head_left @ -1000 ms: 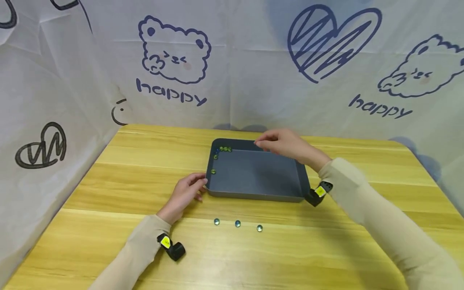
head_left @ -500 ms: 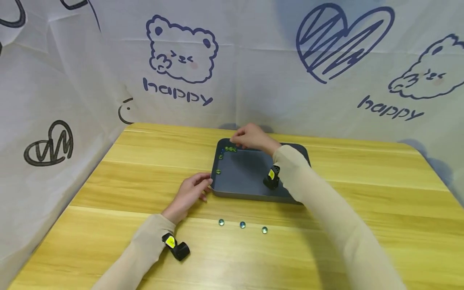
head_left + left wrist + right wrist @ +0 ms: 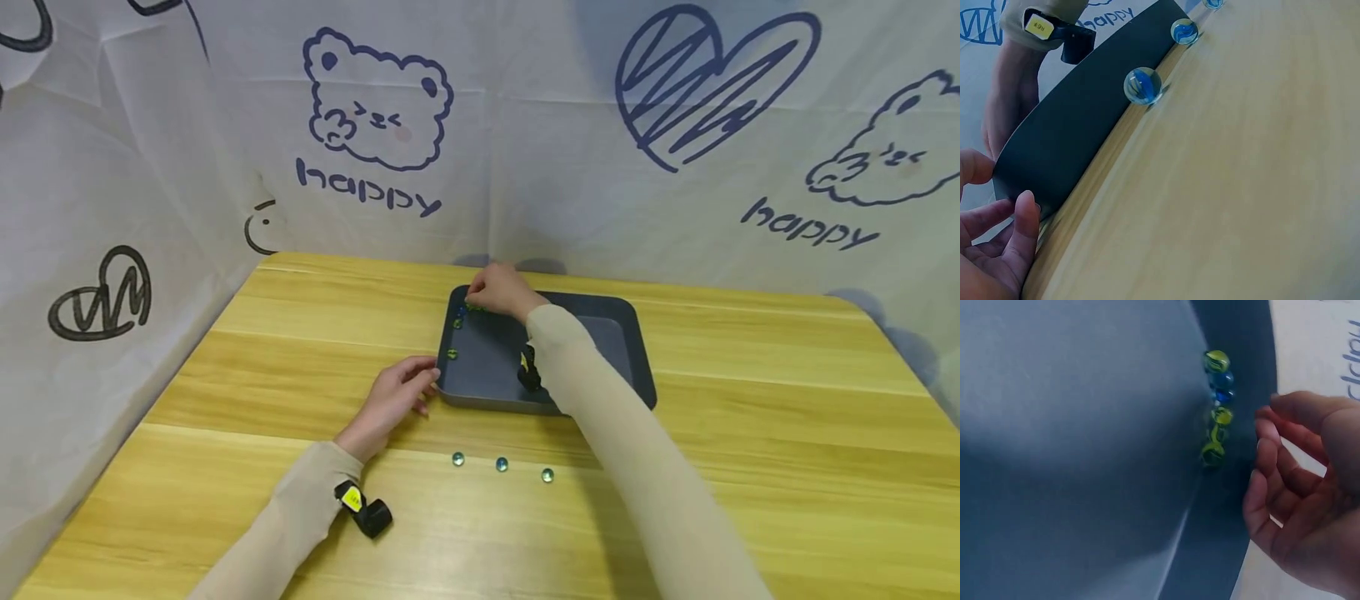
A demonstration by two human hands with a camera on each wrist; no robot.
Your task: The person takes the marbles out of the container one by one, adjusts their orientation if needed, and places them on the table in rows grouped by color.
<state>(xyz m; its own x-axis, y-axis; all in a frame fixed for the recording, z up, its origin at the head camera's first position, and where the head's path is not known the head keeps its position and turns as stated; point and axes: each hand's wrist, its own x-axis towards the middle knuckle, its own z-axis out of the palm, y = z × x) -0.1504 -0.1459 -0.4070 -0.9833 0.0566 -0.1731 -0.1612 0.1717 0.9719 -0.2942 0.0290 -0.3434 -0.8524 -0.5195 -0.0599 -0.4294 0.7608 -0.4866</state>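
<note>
A dark grey tray (image 3: 600, 400) lies on the table. My left hand (image 3: 390, 404) rests at its front left corner, thumb and loosely bent fingers touching the wall. My right hand (image 3: 504, 292) is over the back left corner. Its fingers (image 3: 1266, 459) are bent beside a row of green-yellow marbles (image 3: 1213, 455) and blue marbles (image 3: 1225, 395). No marble shows between its fingertips, which partly cover the row in the head view. Another green-yellow marble (image 3: 452, 354) lies by the tray's left wall. Three clear marbles with blue swirls (image 3: 502, 464) sit apart in front of the tray.
The wooden table (image 3: 285, 375) extends on both sides of the tray. A white cloth (image 3: 525, 192) with drawings hangs close behind its back edge and on the left. Each wrist carries a black camera (image 3: 371, 517). The right forearm crosses over the tray's front wall.
My right hand has moved left across the tray and down to the marbles in its back left corner. The left hand stays at the front left corner. The view has shifted slightly.
</note>
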